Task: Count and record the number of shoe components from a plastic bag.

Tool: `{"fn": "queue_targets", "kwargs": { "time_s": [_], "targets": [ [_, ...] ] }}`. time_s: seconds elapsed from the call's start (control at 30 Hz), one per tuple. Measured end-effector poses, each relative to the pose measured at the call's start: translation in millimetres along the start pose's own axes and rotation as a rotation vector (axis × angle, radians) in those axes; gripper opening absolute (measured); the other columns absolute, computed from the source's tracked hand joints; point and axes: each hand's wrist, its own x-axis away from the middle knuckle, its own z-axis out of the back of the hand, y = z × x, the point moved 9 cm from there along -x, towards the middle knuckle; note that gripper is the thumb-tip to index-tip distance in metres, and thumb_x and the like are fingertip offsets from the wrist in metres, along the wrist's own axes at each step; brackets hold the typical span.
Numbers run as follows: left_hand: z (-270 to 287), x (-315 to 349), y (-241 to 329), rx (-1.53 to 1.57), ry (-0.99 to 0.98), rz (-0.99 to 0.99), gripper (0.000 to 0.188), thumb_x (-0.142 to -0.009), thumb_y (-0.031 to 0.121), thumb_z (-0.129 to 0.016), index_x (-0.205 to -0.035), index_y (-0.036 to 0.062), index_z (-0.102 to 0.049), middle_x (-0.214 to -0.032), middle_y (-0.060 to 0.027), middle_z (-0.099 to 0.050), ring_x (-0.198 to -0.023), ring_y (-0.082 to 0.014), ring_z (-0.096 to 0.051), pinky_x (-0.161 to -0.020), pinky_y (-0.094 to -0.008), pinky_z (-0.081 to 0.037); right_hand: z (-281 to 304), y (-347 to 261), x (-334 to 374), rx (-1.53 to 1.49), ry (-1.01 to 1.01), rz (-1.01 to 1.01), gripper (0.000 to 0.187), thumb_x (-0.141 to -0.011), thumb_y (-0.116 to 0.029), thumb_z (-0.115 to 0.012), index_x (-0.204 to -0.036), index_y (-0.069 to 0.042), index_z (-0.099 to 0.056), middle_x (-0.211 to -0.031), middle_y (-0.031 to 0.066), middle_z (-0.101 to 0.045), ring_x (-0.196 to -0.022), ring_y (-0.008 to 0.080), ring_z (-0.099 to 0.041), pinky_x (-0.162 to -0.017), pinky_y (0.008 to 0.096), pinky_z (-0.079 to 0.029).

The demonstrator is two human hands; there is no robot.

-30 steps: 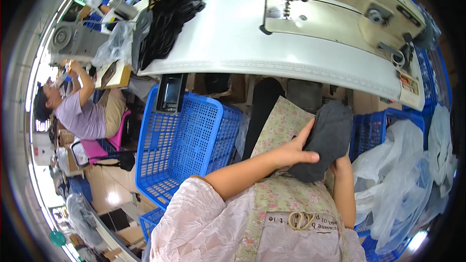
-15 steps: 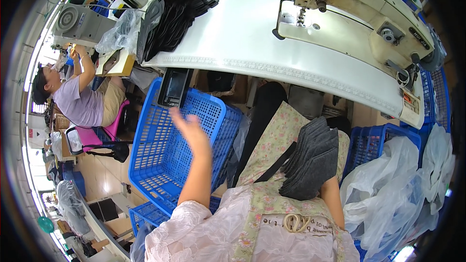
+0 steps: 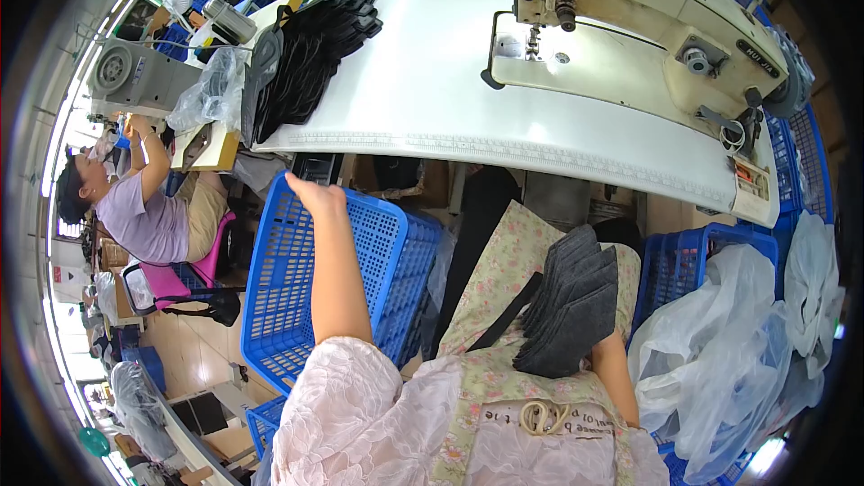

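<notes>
My left hand [image 3: 317, 198] reaches forward over the blue plastic basket [image 3: 393, 232], its fingers apart and nothing in them. It is against or just in front of a black drawer [image 3: 317, 167] under the table edge; contact is hard to make out. Over my lap, a fanned stack of dark grey felt-like pieces [image 3: 567, 301] is held by my right hand. Only the right forearm [image 3: 616, 378] shows, since the stack hides that hand's fingers. A dark strip [image 3: 508, 313] lies beside the stack on my floral apron [image 3: 493, 256].
A sewing machine [image 3: 621, 45] stands on the white table [image 3: 405, 81], with a pile of black pieces [image 3: 310, 58] at its left end. Right of my lap, clear plastic bags [image 3: 711, 351] overflow a blue crate [image 3: 670, 265]. A co-worker [image 3: 148, 207] sits at another machine, far left.
My left hand has moved forward and left, and the black drawer has slid further in under the table. The right arm and the felt-like stack have stayed nearly in place.
</notes>
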Motion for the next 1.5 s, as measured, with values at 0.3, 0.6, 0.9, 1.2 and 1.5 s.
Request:
{"fn": "queue_targets", "kwargs": {
  "time_s": [0.3,0.6,0.9,1.2,1.5],
  "targets": [
    [-66,-16,-28,0.000,-0.215,0.145,0.077,-0.092,0.059,-0.025,-0.144,0.0029,-0.023,-0.151,-0.0124,-0.022,-0.138,-0.0283,-0.023,-0.114,-0.0415,-0.013,-5,0,12,-0.010,0.017,0.060,0.073,-0.094,-0.048,-0.039,-0.142,0.004,-0.020,-0.146,0.0157,-0.029,-0.135,0.0243,-0.027,-0.111,0.0332,-0.019],
    [-58,274,-80,-0.599,-1.074,0.333,0.124,-0.049,0.076,-0.071,-0.146,0.0160,-0.020,-0.145,-0.0015,-0.028,-0.134,-0.0289,-0.026,-0.107,-0.0486,-0.018,2,-6,36,-0.081,0.071,0.172,0.072,-0.095,-0.045,-0.039,-0.142,0.005,-0.020,-0.146,0.0165,-0.029,-0.136,0.0243,-0.026,-0.111,0.0330,-0.018],
    [-44,412,-152,-0.479,-1.199,1.184,0.103,-0.070,0.043,-0.072,-0.145,0.0040,-0.014,-0.144,-0.0179,-0.033,-0.129,-0.0307,-0.037,-0.106,-0.0380,-0.031,24,-29,49,-0.177,0.304,-0.002,0.071,-0.095,-0.045,-0.044,-0.139,0.008,-0.027,-0.140,0.0188,-0.037,-0.132,0.0248,-0.033,-0.109,0.0327,-0.023],
    [-47,395,-180,-0.082,-0.906,1.375,0.077,-0.075,0.050,-0.058,-0.136,0.0067,-0.040,-0.136,-0.0150,-0.045,-0.122,-0.0318,-0.045,-0.103,-0.0463,-0.037,40,-50,59,-0.350,0.329,0.101,0.042,-0.097,-0.021,-0.048,-0.135,-0.004,-0.043,-0.116,0.0060,-0.057,-0.100,0.0119,-0.053,-0.086,0.0265,-0.042],
    [-38,419,-205,-0.150,-0.990,1.366,0.064,-0.087,0.044,-0.048,-0.137,0.0055,-0.038,-0.136,-0.0153,-0.044,-0.123,-0.0307,-0.045,-0.103,-0.0440,-0.038,29,-73,51,-0.379,0.329,0.312,0.058,-0.084,-0.014,-0.065,-0.135,-0.003,-0.037,-0.126,0.0111,-0.048,-0.114,0.0171,-0.046,-0.094,0.0317,-0.039]
  ]
}}
